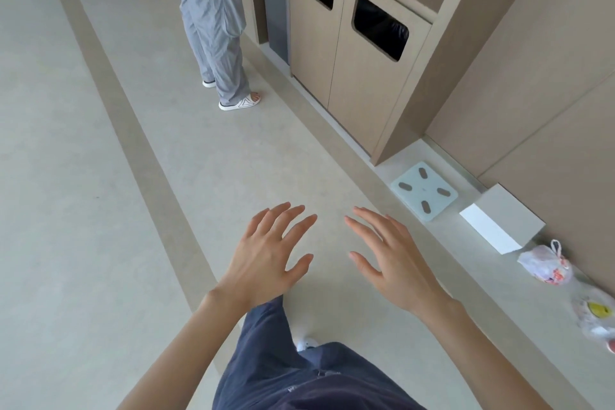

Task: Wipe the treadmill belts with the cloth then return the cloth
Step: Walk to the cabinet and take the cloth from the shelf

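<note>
At the bottom of the frame the wearer's dark blue trousers (299,376) and one white shoe (304,343) show, with both bare forearms reaching up toward the middle. The left hand (266,260) and right hand (392,263) hang side by side over the floor, palms down, fingers straight and spread. Both are empty and touch nothing. Neither the cloth nor the treadmill appears anywhere in the frame, so which way the cloth lies, how its long axis runs and which hand is nearer to it cannot be told. The task looks to be either before the cloth is fetched or after it has been returned. Under the hands the pale floor (83,210) lies open to the left and ahead, crossed by a darker stripe (143,143) running from lower centre to upper left. Room is tighter on the right, where a low ledge (466,276) along the wall carries, from the lower right edge upward, two knotted plastic bags (545,265), a white box (499,223) and a pale bathroom scale (424,190). Beyond these, at upper centre, stands a wooden cabinet (349,76) with two dark bin openings. Another person (213,27) in grey trousers and sandals stands just beside its left end, narrowing the way forward there.
</note>
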Tool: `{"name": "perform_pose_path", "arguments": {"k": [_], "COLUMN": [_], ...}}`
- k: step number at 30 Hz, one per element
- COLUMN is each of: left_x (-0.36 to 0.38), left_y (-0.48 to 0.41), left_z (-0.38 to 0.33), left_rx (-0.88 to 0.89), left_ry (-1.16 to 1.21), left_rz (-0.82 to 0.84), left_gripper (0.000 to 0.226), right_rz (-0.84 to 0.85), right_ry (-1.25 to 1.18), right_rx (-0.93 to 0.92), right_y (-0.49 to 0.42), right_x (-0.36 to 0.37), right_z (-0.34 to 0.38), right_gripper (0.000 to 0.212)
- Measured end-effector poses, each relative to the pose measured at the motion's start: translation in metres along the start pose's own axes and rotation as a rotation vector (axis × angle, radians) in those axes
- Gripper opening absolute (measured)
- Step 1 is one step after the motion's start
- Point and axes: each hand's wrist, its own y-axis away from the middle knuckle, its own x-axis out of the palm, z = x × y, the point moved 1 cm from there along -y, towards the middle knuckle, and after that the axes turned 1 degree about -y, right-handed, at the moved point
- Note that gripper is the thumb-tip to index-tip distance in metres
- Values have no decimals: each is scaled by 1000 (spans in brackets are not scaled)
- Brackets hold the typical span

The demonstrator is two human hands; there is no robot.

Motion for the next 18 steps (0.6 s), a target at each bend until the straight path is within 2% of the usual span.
{"name": "perform_pose_path", "arguments": {"k": [8,15,18], "left_x": [-6,-42,-52], "left_y": [-113,-243,-288], "left_z": [70,136,156], "left_rx": [86,190,222], "left_ry": [-21,-17,-17], "left_rz": [38,-19,-32], "left_gripper": [54,54,52], "right_rz": [-27,-113,-165], "right_ry": [44,57,-35], "right_rx": [64,115,201], "right_y": [-108,-238,-279], "right_x": [4,-14,-17], "right_z": [-45,-86,-103], "right_gripper": [49,48,49]}}
